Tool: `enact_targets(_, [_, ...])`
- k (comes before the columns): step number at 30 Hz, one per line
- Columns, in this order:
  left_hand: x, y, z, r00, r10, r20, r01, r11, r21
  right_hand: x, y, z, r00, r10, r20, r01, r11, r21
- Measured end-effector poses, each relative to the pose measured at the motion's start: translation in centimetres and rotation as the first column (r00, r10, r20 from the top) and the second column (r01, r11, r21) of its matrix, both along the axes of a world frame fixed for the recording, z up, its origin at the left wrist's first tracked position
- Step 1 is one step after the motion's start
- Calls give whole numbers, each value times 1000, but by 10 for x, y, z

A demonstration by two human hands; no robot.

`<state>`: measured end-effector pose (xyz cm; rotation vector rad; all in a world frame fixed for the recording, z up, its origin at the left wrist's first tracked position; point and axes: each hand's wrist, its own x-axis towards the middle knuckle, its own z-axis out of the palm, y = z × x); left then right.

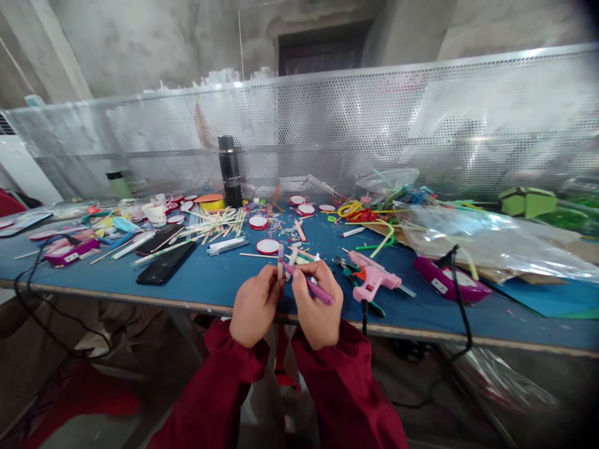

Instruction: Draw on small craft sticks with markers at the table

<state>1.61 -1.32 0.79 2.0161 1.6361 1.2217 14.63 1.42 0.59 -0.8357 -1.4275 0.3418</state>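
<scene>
Above the front edge of the blue table, my left hand pinches a small flat wooden stick upright. Its upper part is coloured purple and its lower end is hidden by my fingers. My right hand grips a purple marker, with the tip angled up and left toward the stick. Whether the tip touches the wood I cannot tell. Just behind my hands lie a white-topped, red-rimmed disc and some white pieces. A pink glue gun rests to the right of my right hand.
Left of my hands are a black phone, clear-barrelled pens and piled wooden sticks. A black bottle stands before the perforated metal screen. Purple power blocks with black cables, pliers and plastic bags lie about.
</scene>
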Motion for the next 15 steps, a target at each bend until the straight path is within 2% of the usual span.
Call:
enact_targets(7, [0,1,-1,1000,-6,29,6,1000,9,-1,1,3,998,60,-34,-62,994,-89])
enact_targets(15, [0,4,-2,1000,8,8,-8,1000,4,-3,2,7,998,67,-12,-68,993,-100])
